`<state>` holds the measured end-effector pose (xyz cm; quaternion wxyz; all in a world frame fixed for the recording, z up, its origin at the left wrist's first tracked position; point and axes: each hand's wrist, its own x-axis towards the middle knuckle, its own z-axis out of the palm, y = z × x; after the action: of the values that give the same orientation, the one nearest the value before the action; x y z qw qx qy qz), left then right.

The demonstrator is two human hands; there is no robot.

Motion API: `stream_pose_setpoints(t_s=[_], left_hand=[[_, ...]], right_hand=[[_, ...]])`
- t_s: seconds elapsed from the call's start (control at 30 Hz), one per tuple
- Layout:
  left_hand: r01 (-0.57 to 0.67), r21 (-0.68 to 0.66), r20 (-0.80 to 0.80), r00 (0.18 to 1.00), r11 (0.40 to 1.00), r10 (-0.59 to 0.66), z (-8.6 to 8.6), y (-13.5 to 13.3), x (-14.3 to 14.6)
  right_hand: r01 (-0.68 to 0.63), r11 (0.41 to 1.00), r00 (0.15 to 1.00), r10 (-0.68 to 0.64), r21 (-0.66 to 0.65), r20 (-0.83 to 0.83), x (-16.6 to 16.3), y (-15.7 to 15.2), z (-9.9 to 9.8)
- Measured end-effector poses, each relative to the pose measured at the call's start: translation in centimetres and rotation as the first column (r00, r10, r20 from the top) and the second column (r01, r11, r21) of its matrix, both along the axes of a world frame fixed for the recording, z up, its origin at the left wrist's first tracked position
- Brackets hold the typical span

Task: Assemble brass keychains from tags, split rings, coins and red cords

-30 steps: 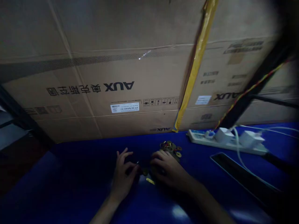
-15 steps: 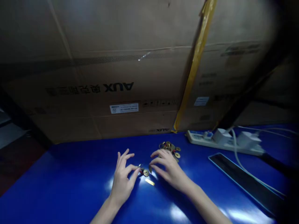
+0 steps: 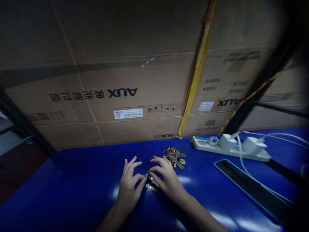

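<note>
Thumb and forefinger of my left hand (image 3: pixel 130 186) pinch a small brass keychain (image 3: pixel 150 177), with dark and shiny parts showing between my fingertips. From the other side, my right hand (image 3: pixel 167 178) has its thumb and forefinger closed at the same keychain; its exact grip is partly hidden. The other fingers of both hands are raised and spread. Just below the fingertips, a flat gold-coloured strip (image 3: pixel 153 188) lies on the blue table (image 3: pixel 79 193). Beyond my right hand is a pile of brass discs, rings and tags (image 3: pixel 174 156) with red bits among them.
A large cardboard box (image 3: pixel 101 109) stands along the table's back edge, yellow tape running down it. To the right are a white power strip (image 3: pixel 202 144) with chargers (image 3: pixel 253 145) plugged in, a loose white cable, and a dark phone-like slab (image 3: pixel 248 187).
My right hand has moved left and slightly down, bringing its fingertips to the keychain in my left hand. The brass disc and red part seen there before are now mostly covered.
</note>
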<state>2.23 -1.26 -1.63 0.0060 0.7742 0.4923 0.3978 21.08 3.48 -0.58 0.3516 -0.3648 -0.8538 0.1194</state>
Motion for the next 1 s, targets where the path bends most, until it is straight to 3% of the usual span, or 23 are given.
stream_pose_setpoints(t_s=[0.2,0.33,0.5,0.67,1.0], left_hand=[[0.012,0.009,0.016,1.0,1.0,-0.012,0.2,0.1,-0.1],[-0.01,0.02,0.02,1.0,1.0,0.01,0.3,0.1,-0.3],[-0.049,0.03,0.017,0.999,0.998,0.048,0.6,0.2,-0.8],[-0.061,0.05,0.028,0.998,0.997,0.06,0.6,0.3,-1.0],[0.001,0.044,-0.009,1.0,0.999,-0.001,0.5,-0.1,-0.2]], right_hand=[[0.02,1.0,0.998,-0.019,-0.015,0.062,0.2,0.3,0.3],[-0.065,0.996,0.987,0.072,-0.055,0.145,1.5,0.1,1.9],[-0.173,0.955,0.942,0.232,-0.241,0.242,3.1,-0.1,3.8],[-0.157,0.9,0.912,0.29,-0.407,0.29,3.3,0.0,3.5],[-0.125,0.985,0.992,0.126,-0.116,0.001,1.7,0.1,1.5]])
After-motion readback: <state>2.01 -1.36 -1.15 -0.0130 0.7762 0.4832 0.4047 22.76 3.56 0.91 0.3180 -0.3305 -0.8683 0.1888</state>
